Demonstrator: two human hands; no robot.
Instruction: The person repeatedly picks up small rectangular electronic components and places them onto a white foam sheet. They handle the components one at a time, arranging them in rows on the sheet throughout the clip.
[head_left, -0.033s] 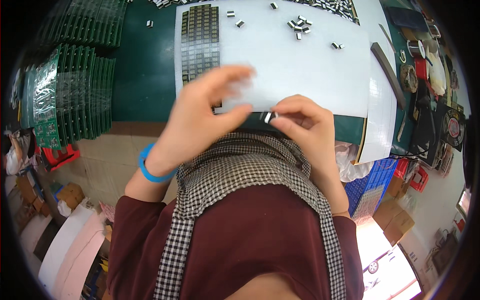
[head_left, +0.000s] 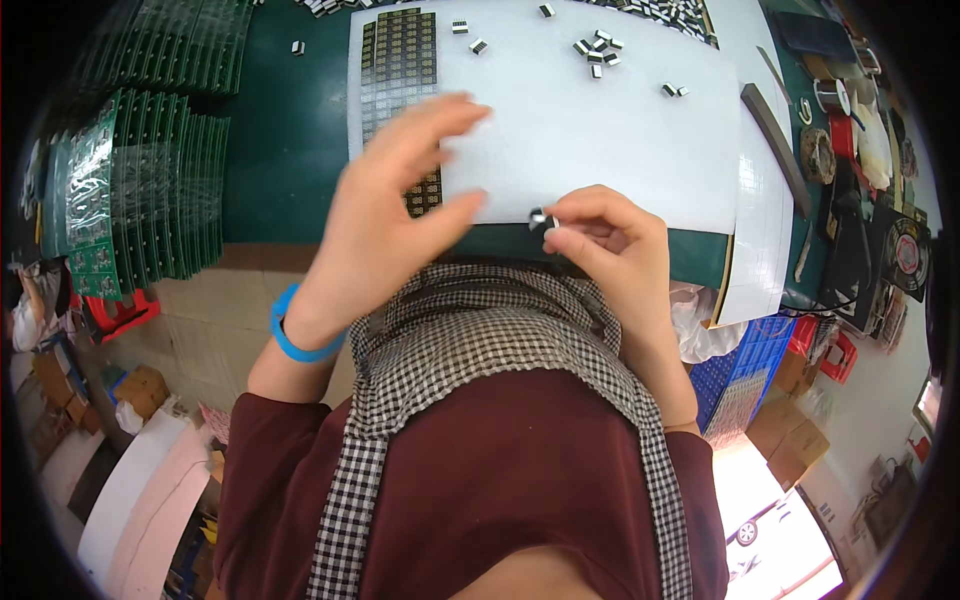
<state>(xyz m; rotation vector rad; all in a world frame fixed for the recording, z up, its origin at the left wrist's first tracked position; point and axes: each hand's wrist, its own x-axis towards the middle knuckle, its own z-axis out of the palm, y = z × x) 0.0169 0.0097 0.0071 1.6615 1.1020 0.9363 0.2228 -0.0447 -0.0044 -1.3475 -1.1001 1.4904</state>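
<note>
Between the thumb and fingertips of my right hand (head_left: 622,238) is a small black-and-white block (head_left: 539,220), probably a digit display module, held near the bench's front edge. My left hand (head_left: 385,205) is raised, fingers and thumb apart and slightly blurred, with nothing visible in it. It hovers over the lower part of a sheet of black stickers (head_left: 400,45) with yellowish marks and hides some of it. That sheet lies along the left side of a white foam board (head_left: 590,140). Several similar loose blocks (head_left: 597,57) lie on the board's far part.
Stacks of green circuit boards (head_left: 150,190) in clear wrap stand at the left of the green bench (head_left: 290,150). More blocks (head_left: 665,20) are heaped at the far edge. A dark bar (head_left: 775,150), a solder wire spool (head_left: 830,97) and tools lie at the right.
My left hand has moved a little up and to the left, away from my right hand. The block in my right fingers has turned and sits slightly higher.
</note>
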